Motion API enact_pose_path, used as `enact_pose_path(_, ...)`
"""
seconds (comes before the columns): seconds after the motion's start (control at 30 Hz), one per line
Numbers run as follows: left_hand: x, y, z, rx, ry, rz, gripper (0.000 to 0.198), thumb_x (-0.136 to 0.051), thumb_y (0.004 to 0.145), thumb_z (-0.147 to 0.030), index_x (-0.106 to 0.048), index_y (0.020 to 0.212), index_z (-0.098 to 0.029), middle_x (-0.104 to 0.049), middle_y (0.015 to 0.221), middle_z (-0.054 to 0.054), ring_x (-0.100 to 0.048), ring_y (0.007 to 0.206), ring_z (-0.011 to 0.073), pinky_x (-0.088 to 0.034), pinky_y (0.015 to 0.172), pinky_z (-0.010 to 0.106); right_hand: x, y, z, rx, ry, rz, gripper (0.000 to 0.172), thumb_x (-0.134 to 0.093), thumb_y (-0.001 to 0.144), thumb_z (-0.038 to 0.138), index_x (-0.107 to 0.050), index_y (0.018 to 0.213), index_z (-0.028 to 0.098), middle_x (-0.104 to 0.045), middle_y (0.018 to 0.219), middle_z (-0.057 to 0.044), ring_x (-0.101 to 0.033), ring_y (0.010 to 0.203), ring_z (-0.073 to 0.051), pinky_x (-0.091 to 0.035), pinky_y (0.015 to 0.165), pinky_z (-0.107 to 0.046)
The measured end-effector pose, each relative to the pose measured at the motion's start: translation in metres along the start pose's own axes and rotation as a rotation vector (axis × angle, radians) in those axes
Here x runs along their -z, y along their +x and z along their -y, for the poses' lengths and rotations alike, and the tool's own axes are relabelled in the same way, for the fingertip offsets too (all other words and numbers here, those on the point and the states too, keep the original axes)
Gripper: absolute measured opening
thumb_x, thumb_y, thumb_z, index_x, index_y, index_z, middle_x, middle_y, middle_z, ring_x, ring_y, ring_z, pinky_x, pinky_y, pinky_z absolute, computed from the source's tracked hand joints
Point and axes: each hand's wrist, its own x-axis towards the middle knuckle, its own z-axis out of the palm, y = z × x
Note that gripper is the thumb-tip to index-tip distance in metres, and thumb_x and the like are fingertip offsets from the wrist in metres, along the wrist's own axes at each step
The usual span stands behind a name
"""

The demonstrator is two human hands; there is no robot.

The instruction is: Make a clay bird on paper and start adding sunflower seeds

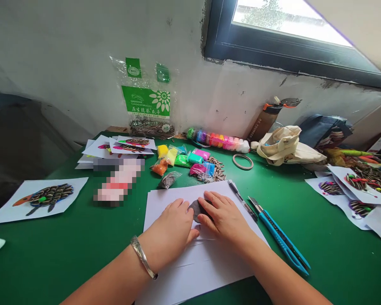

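A flat, dark grey piece of modelling clay [196, 210] lies on a stack of white paper [206, 262], partly covered by my fingers. My left hand [174, 224] rests palm down at the clay's left edge, its fingertips touching it and its thumb apart on the paper. Across the clay's right side lies my right hand [224, 216], fingers spread and flat, pressing on it. Beside the paper's right edge are a black pen [243, 199], a utility knife [258, 207] and blue tweezers [288, 245].
Colourful clay packets [182, 159] and loose sunflower seeds [216, 169] sit behind the paper. A seed bag [149, 101] leans against the wall. Seed-decorated pictures lie left [51, 197] and right [352, 186]. A tape roll [243, 162], cloth bag [279, 146] and bottle [265, 120] stand behind.
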Motion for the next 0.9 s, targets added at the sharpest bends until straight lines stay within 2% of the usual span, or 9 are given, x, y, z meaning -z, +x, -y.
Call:
enact_pose_path(0.23, 0.003, -0.001, -0.002, 0.025, -0.01, 0.046, 0.018, -0.061, 0.089, -0.028, -0.064, 0.098, -0.013, -0.063, 0.106, 0.014, -0.053, 0.109, 0.0315, -0.044, 0.095, 0.045, 0.004, 0.001, -0.001, -0.026, 0.058, 0.03, 0.038, -0.047, 0.096, 0.042, -0.059, 0.126, 0.023, -0.057, 0.133, -0.01, -0.049, 0.125, -0.027, -0.04, 0.102, -0.047)
enact_pose_path(0.4, 0.007, 0.0, -0.003, 0.051, -0.033, 0.078, 0.015, -0.061, 0.088, -0.026, -0.064, 0.096, -0.013, -0.062, 0.108, 0.014, -0.053, 0.109, 0.0312, -0.044, 0.094, 0.044, 0.011, -0.003, -0.015, -0.044, 0.254, 0.049, 0.046, -0.038, 0.1, 0.038, -0.043, 0.142, 0.02, -0.051, 0.141, -0.01, -0.047, 0.129, -0.021, -0.04, 0.107, -0.04)
enact_pose_path(0.67, 0.006, 0.0, -0.003, 0.034, -0.026, 0.07, 0.015, -0.06, 0.088, -0.025, -0.064, 0.096, -0.013, -0.062, 0.107, 0.014, -0.053, 0.109, 0.0319, -0.043, 0.095, 0.047, 0.009, -0.003, -0.006, 0.012, 0.047, 0.024, 0.039, -0.05, 0.095, 0.04, -0.06, 0.129, 0.023, -0.055, 0.136, -0.01, -0.047, 0.125, -0.029, -0.04, 0.106, -0.047)
enact_pose_path(0.83, 0.005, -0.001, -0.002, 0.051, -0.044, 0.073, 0.017, -0.061, 0.088, -0.026, -0.064, 0.097, -0.012, -0.062, 0.109, 0.014, -0.051, 0.112, 0.0327, -0.043, 0.097, 0.048, 0.011, -0.004, -0.013, 0.03, 0.094, 0.038, 0.043, -0.044, 0.098, 0.038, -0.052, 0.137, 0.02, -0.055, 0.137, -0.01, -0.048, 0.125, -0.026, -0.042, 0.105, -0.043)
enact_pose_path(0.9, 0.004, -0.001, -0.002, 0.058, -0.043, 0.079, 0.017, -0.061, 0.088, -0.026, -0.065, 0.097, -0.012, -0.062, 0.109, 0.014, -0.051, 0.113, 0.0326, -0.043, 0.098, 0.047, 0.011, -0.005, -0.015, 0.031, 0.089, 0.03, 0.043, -0.045, 0.098, 0.037, -0.053, 0.135, 0.019, -0.055, 0.136, -0.012, -0.048, 0.125, -0.027, -0.042, 0.105, -0.043)
